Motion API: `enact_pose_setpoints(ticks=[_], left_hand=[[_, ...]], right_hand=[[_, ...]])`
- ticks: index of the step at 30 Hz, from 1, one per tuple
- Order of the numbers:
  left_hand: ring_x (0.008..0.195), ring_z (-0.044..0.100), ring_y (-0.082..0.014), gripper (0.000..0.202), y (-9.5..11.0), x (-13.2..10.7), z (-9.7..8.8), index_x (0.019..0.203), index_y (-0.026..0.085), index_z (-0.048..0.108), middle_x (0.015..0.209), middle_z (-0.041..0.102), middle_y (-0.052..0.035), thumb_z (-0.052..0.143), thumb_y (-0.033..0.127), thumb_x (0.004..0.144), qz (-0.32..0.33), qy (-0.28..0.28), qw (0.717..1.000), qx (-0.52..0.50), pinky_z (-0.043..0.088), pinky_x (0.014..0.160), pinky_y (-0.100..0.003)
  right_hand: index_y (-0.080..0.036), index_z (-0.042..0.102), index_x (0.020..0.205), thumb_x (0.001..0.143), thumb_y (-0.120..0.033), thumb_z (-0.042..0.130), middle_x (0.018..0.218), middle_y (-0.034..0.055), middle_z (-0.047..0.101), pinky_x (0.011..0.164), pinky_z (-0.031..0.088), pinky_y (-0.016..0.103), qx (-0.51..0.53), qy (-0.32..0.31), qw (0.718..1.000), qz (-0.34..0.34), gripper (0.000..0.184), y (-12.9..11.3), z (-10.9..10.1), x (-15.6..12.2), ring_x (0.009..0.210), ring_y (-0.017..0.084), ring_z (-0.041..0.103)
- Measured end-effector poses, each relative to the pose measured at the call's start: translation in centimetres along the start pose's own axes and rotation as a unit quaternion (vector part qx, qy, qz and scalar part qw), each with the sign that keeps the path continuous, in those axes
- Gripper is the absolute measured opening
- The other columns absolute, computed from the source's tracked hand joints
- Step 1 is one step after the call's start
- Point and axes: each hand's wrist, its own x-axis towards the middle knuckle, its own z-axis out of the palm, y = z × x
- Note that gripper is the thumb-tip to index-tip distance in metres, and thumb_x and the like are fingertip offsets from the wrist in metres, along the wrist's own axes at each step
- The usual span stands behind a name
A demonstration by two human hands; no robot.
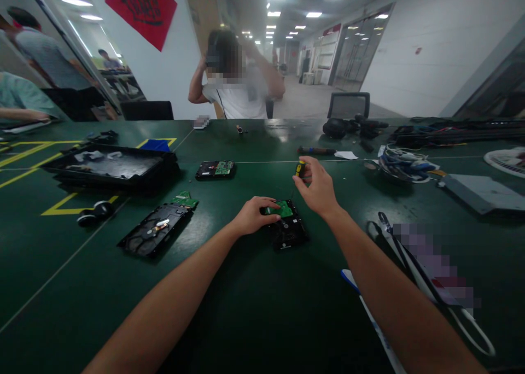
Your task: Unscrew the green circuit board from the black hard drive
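Note:
A black hard drive (288, 233) with a green circuit board (284, 209) facing up lies on the table in front of me. My left hand (257, 214) grips its left side, thumb and fingers pressed on the drive around the board. My right hand (316, 183) is closed around the yellow-and-black handle of a screwdriver (301, 169), held upright over the drive's far right corner. Its thin shaft points down at the drive; whether the tip sits in a screw is too small to tell. To the left lies another hard drive (158, 229), with a loose green board (185, 200) at its far end.
A third hard drive (215, 169) lies farther back. At left are a black tray (118, 166) and a black roller-like object (95, 213). On the right are bundled cables (404, 163), a grey metal box (484, 192) and a lanyard (396, 234). A person (238, 98) is across the table.

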Motion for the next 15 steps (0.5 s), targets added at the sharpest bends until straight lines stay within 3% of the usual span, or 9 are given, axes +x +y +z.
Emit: enact_pose_setpoints(ticks=[7, 15], left_hand=[[0.124, 0.064, -0.0281, 0.035, 0.1, 0.0, 0.0, 0.113, 0.026, 0.077, 0.13, 0.07, -0.008, 0.081, 0.039, 0.081, 0.0, 0.005, 1.0, 0.003, 0.046, 0.108, -0.045], [0.124, 0.063, -0.0288, 0.036, 0.0, 0.2, -0.1, 0.113, 0.027, 0.078, 0.13, 0.07, -0.0078, 0.08, 0.042, 0.081, 0.005, -0.003, 1.0, 0.009, 0.046, 0.109, -0.046]], right_hand=[[-0.029, 0.047, 0.139, 0.092, -0.028, 0.062, 0.119, 0.0099, 0.066, 0.083, 0.062, 0.045, 0.044, 0.018, 0.999, -0.004, 0.049, -1.4, 0.3, 0.0, 0.091, 0.024, 0.07], [-0.029, 0.045, 0.14, 0.092, -0.029, 0.063, 0.112, 0.0082, 0.067, 0.085, 0.061, 0.047, 0.041, 0.004, 0.999, -0.001, 0.051, -0.9, 0.5, -0.3, 0.09, 0.024, 0.069]])
